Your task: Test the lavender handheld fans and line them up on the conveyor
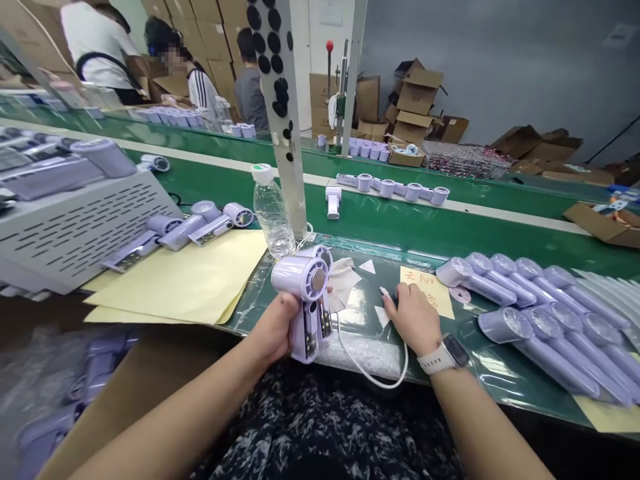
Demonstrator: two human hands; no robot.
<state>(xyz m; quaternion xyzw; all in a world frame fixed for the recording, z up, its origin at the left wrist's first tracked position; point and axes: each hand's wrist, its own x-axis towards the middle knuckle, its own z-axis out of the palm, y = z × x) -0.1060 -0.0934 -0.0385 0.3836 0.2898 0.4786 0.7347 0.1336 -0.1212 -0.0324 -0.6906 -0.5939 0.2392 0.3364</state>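
Left grip (277, 328) closed round two lilac fans (296, 275), near upright, heads up, at the near edge of the bench (364, 293). Right grip (416, 321), rightward, apparently pinching the cable plug (384, 292), tip angled away-left.

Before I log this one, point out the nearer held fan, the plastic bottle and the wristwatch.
Nearer held fan (295, 277): head view, side of its round head.
Plastic bottle (273, 217): head view, middle of its clear body.
Wristwatch (456, 350): head view, its dark screen.

Green bench (360, 340): clear bottle (273, 213) upright by the post, yellow sheets (185, 280) left, handwritten note (427, 290), purple fans (540, 320) in two rows right
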